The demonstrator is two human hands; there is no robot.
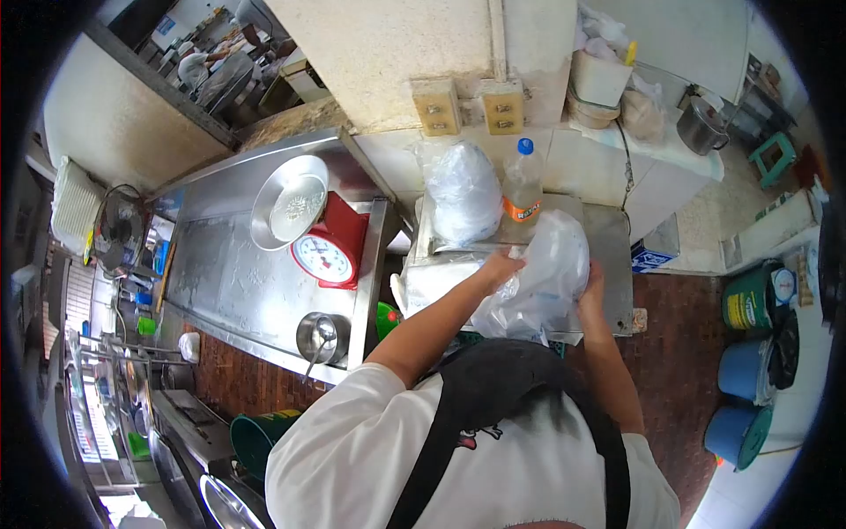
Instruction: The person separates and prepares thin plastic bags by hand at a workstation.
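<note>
A clear plastic bag (546, 273) stuffed with pale contents rests on the small steel table (612, 238) in front of me. My left hand (500, 266) grips its left side near the top. My right hand (592, 286) holds its right side. Just behind the bag stand a second tied white plastic bag (464, 194) and a clear bottle with a blue cap and orange label (523, 183).
To the left, a long steel counter (229, 264) carries a red dial scale with a round pan (322, 242) and a metal pot with a ladle (320, 337). Blue and green bins (745, 370) stand on the floor at right. Wall sockets (467, 108) sit above the table.
</note>
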